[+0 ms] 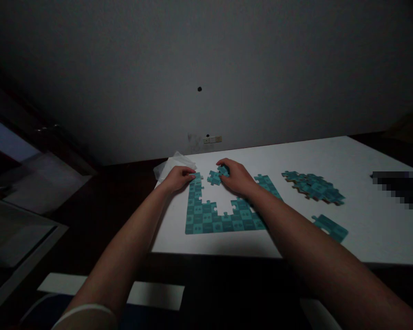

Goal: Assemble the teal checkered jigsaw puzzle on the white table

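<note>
A partly joined teal jigsaw puzzle (206, 223) lies on the white table, with an open gap in its middle and far side. At its far left corner, my left hand (178, 178) is closed, thumb and fingers pinching the edge of a puzzle piece (197, 176). My right hand (238, 178) curls over the gap, its fingers closed around a teal puzzle piece (223, 170). Another puzzle piece (213, 178) sits against its fingertips; whether the two are joined I cannot tell. My right forearm hides part of the puzzle's right side.
To the right, a heap of loose puzzle pieces (316, 187) rests on the table (371, 229). Nearer the front edge is a small joined section (333, 228). A crumpled clear plastic bag (175, 164) lies at the far left corner. Behind the table stands a wall with sockets (212, 140).
</note>
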`<state>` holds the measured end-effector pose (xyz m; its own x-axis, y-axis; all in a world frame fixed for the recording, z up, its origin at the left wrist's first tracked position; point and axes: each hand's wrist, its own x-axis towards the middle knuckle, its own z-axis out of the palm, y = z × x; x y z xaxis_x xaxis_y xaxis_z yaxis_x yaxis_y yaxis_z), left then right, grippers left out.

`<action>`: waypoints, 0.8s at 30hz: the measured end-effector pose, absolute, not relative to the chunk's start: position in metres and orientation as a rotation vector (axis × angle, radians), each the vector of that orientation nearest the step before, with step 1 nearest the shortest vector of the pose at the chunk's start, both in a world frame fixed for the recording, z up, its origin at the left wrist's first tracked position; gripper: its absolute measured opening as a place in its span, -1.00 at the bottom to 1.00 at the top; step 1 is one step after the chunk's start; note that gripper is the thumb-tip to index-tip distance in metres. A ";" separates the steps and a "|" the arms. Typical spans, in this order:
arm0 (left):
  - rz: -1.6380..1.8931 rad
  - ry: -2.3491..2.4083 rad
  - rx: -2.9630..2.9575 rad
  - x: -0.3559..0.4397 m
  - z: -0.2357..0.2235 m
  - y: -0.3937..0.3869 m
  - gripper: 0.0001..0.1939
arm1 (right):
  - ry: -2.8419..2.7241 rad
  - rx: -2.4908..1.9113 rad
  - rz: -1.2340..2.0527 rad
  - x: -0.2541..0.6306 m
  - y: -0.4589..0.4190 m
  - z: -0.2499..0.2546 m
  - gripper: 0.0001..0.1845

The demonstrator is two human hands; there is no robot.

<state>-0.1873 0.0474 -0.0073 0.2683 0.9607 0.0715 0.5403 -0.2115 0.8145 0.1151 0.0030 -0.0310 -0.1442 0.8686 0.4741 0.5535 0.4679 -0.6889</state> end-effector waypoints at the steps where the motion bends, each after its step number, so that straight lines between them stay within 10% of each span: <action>1: 0.769 1.343 1.883 -0.187 -0.007 0.048 -0.80 | -1.819 -1.206 0.445 0.115 0.003 -0.031 -0.44; 24: 0.726 1.264 2.240 -0.188 -0.015 0.035 -0.73 | -1.711 -1.411 0.441 0.125 0.007 -0.032 -0.46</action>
